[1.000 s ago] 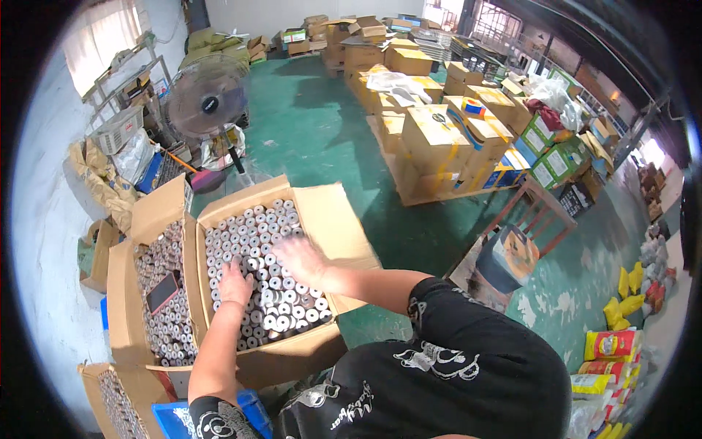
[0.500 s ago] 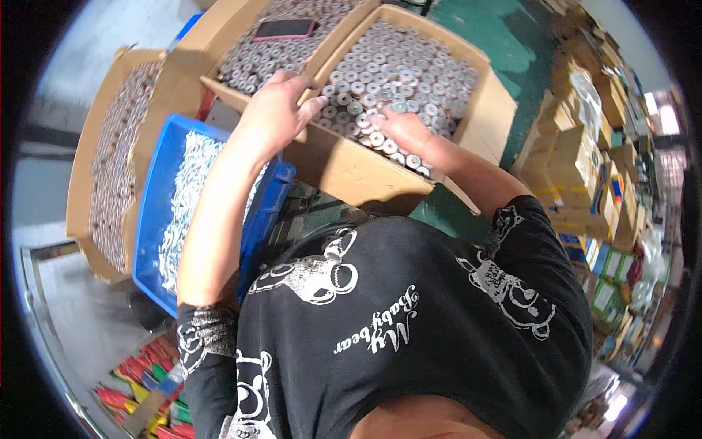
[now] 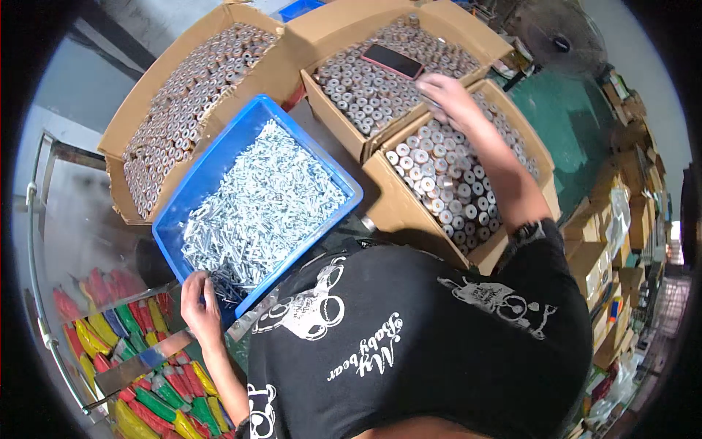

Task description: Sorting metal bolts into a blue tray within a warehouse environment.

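Observation:
My left hand (image 3: 201, 306) is at the near left corner of a blue plastic tub (image 3: 338, 178), fingers bent, with a gap between thumb and forefinger. Small shiny metal pins (image 3: 259, 197) fill the tub. Over the wall between two cardboard boxes, my right hand (image 3: 450, 101) has its fingers drawn together; they are blurred, and whatever is in them cannot be made out. Round grey metal pieces with centre holes (image 3: 439, 175) fill the nearer box (image 3: 409, 208). Similar pieces (image 3: 358, 91) lie in the farther box, with a phone (image 3: 393, 61) on top.
Another cardboard box (image 3: 121, 164) of similar upright pieces (image 3: 201, 91) stands left of the tub. Red, yellow and green packets (image 3: 157, 366) lie at lower left. Cartons (image 3: 589, 256) are stacked at the right. A fan (image 3: 559, 40) stands at the far right.
The view has swung, bringing the blue tub to the middle. My left hand has left the box wall for the tub's near corner. My right hand has lifted off the round pieces and moved farther away.

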### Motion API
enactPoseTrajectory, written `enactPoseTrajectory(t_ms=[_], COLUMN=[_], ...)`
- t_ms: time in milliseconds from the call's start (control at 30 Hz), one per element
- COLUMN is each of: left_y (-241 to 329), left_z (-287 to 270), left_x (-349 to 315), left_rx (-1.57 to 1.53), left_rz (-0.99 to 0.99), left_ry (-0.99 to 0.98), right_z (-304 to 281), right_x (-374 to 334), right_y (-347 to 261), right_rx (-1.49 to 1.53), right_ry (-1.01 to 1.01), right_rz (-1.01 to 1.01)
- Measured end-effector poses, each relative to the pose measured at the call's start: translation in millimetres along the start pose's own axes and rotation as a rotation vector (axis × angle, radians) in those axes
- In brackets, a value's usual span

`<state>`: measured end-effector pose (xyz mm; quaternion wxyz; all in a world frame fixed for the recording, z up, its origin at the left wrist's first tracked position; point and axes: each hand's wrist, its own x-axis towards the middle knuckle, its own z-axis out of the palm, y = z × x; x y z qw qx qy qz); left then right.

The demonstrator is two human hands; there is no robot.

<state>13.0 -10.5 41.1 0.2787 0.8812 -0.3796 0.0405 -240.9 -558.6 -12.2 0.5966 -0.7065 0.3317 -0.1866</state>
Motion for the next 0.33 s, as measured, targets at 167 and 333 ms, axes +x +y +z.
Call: enactPoseTrajectory(t_ms=[167, 333], left_y=[-10, -15], left_z=[26, 30], left_x=[-25, -31], left_rx=[0.159, 0.17], left_rz=[-0.025, -0.091], left_ry=[0.052, 0.141], right_z=[91, 163], right_x=[137, 170], right_y=[34, 18], right_rx=[-1.351, -0.778], right_ry=[-0.075, 0.172], right_rz=[-0.174, -0.553])
